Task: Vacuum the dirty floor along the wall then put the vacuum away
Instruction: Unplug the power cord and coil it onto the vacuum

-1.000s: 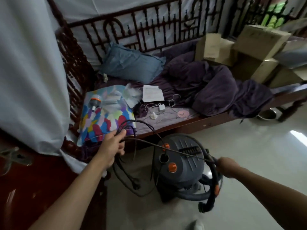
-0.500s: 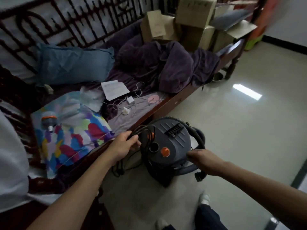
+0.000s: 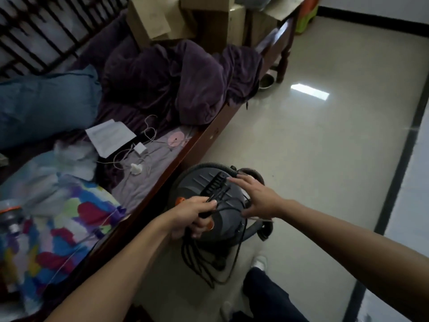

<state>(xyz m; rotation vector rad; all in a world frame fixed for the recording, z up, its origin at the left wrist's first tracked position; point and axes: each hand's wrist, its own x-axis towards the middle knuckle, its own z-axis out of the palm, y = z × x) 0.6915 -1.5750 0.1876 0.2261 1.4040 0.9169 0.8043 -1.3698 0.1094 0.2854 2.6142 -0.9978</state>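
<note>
Two hands meet over the vacuum (image 3: 199,182) in the head view, the only view given. The vacuum is a squat, dark grey canister with a domed lid and a black ribbed grille across the top. An orange knob (image 3: 180,201) shows at the lid's left edge (a second orange spot peeps out under the left hand's fingers). A ribbed black hose (image 3: 209,164) curls round the far rim of the lid and down the right side. The vacuum stands on the pale glossy floor (image 3: 313,147), just beside the bed's (image 3: 204,140) wooden side rail.

The left hand (image 3: 195,216) is curled tight round a bundle of black cord (image 3: 197,256), holding it against the near side of the lid; several loops hang from the fist down to the floor. The right hand (image 3: 257,197) is spread wide, fingers straight, over the right half of the lid, gripping nothing. Whether its fingertips touch the hose cannot be told.

On the bed lie a crumpled purple blanket (image 3: 181,82), a blue pillow (image 3: 44,101), a sheet of paper (image 3: 109,135), a white charger (image 3: 139,148) with thin wires, and a many-coloured cloth (image 3: 69,217). Cardboard boxes (image 3: 160,19) are stacked at the far end. A white shoe (image 3: 260,261) stands on the floor near the vacuum.
</note>
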